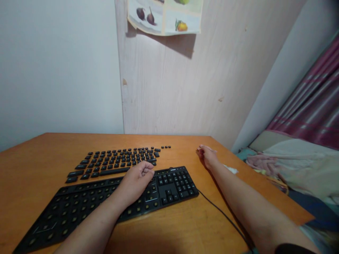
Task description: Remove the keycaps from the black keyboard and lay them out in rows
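Note:
A black keyboard [166, 190] lies at a slant across the wooden table. Keycaps are off its left and middle part, baring small yellowish stems; those at the right end are in place. My left hand [139, 176] rests on the keyboard's upper middle, fingers curled in, nothing showing between them. Behind it, loose black keycaps [108, 160] lie in rows, with a long space bar [115, 171] at their front. Off to the right, my right hand [208, 156] is at the table with fingers pinched; a thin pale thing shows by it, too small to name.
From the keyboard's right side a black cable [225, 215] runs toward the front, under my right forearm. A crumpled white tissue [231, 169] lies by that forearm. The table [169, 229] meets a wall at the back. Bedding [299, 165] and a curtain [309, 102] are at right.

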A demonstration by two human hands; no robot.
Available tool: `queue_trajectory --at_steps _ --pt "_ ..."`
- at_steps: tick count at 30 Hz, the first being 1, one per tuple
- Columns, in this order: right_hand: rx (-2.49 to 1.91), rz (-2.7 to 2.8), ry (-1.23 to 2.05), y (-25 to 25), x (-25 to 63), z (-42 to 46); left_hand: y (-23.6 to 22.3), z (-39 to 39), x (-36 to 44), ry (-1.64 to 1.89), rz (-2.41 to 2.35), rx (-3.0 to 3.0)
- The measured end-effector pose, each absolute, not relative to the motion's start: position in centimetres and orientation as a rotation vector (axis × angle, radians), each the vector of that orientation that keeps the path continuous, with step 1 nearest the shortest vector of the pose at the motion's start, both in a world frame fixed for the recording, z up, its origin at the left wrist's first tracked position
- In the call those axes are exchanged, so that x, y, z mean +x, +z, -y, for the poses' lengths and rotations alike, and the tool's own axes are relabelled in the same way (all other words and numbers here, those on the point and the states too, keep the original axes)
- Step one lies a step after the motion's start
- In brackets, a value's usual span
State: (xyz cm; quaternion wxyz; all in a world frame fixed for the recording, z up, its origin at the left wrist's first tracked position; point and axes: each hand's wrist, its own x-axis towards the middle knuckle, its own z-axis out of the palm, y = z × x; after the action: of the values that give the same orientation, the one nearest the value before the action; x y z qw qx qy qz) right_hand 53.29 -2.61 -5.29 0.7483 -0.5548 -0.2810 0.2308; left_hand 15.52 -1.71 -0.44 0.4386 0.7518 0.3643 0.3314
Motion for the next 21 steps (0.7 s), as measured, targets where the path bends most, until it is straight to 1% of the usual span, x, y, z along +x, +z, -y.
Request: queue_trajectory --at_steps 8,21 --pt "-1.255 0.572 0.49 -4.5 52.7 4.8 -1.0 1.5 15.4 0.85 -0.888 1.909" --pt "-1.282 0.999 0.691 0.3 46.6 5.9 -0.7 1.9 15.5 0.856 -0.881 1.944"
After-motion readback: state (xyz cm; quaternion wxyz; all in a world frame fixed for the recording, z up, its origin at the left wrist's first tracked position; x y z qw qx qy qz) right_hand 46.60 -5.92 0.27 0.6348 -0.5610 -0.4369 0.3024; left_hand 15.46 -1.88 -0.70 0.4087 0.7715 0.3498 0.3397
